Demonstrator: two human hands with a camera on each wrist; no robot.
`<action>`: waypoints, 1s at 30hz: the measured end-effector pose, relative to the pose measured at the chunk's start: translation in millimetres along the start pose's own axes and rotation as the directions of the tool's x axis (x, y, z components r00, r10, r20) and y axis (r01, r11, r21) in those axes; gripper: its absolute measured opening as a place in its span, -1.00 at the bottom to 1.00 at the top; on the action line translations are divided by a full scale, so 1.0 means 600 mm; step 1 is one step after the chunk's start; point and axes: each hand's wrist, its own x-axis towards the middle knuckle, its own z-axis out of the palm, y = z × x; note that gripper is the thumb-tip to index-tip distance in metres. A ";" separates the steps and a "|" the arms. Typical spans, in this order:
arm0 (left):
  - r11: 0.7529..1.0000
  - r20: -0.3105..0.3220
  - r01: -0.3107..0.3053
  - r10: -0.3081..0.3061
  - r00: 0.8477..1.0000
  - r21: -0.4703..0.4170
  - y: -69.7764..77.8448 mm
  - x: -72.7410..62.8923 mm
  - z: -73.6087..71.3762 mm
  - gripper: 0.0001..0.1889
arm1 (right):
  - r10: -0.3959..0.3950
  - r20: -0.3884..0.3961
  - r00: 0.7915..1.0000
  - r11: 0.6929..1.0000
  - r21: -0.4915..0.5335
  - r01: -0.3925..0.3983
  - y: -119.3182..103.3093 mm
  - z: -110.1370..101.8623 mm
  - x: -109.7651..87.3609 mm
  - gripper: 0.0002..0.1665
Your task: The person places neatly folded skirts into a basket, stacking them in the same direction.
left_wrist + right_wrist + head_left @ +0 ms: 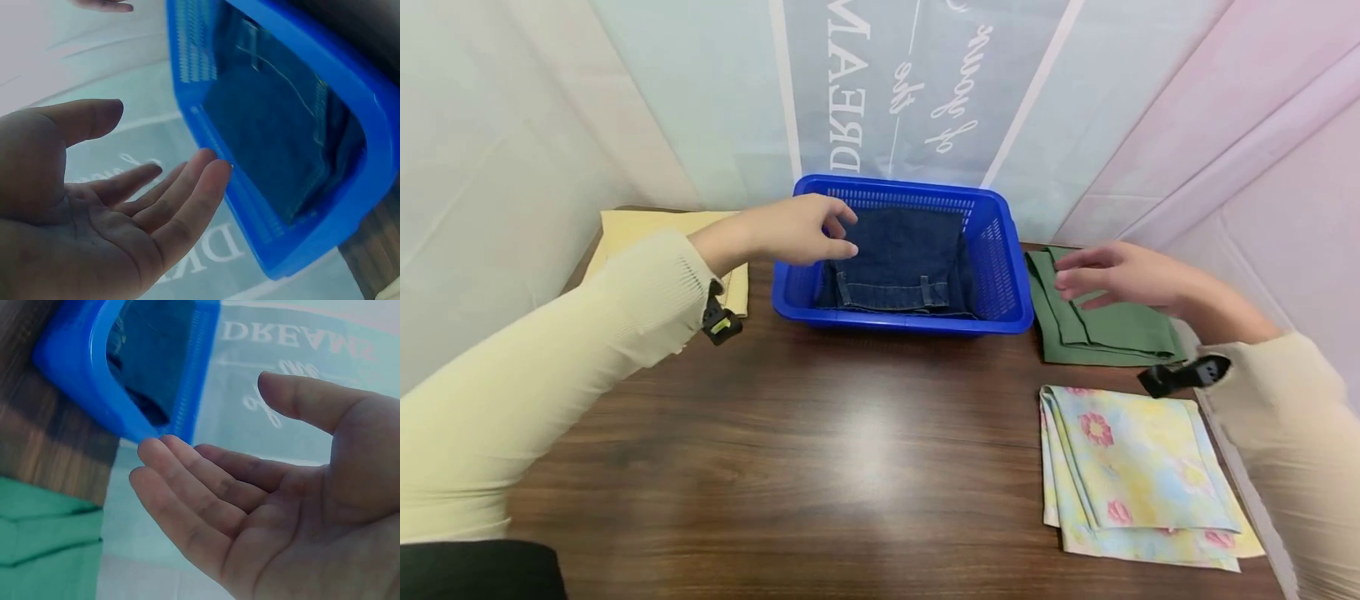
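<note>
Folded dark-blue jeans (898, 250) lie inside a blue plastic basket (910, 322) at the back of the table, waistband and belt loops toward the front. My left hand (801, 231) hovers over the basket's left end, fingers loosely bent and holding nothing. In the left wrist view its palm and spread thumb show beside the basket wall. Over a folded green cloth (1120, 325) to the right of the basket, my right hand (1131, 273) hangs in the air. The right wrist view shows that palm bare, with relaxed fingers.
A folded floral cloth (1138, 467) in yellow, blue and pink lies at the right front of the brown table (820, 450). Pale yellow fabric (647, 221) rests at the back left, partly behind my left sleeve. A printed curtain (925, 92) hangs right behind the basket.
</note>
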 end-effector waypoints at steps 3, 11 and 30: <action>0.997 -0.017 -0.053 0.052 0.999 -0.056 0.004 -0.016 0.012 -0.51 | -0.022 -0.040 0.999 1.000 -0.004 0.022 0.031 -0.006 -0.030 -0.35; 0.972 0.047 -0.104 0.116 0.992 -0.212 0.017 -0.041 0.070 -0.62 | 0.018 -0.096 0.995 0.997 -0.067 -0.024 0.136 0.001 -0.102 -0.36; 0.665 0.252 0.136 0.080 0.964 -0.735 0.077 0.017 0.330 -0.57 | 0.360 -0.043 0.932 0.932 -0.032 -0.361 0.322 0.084 -0.192 -0.02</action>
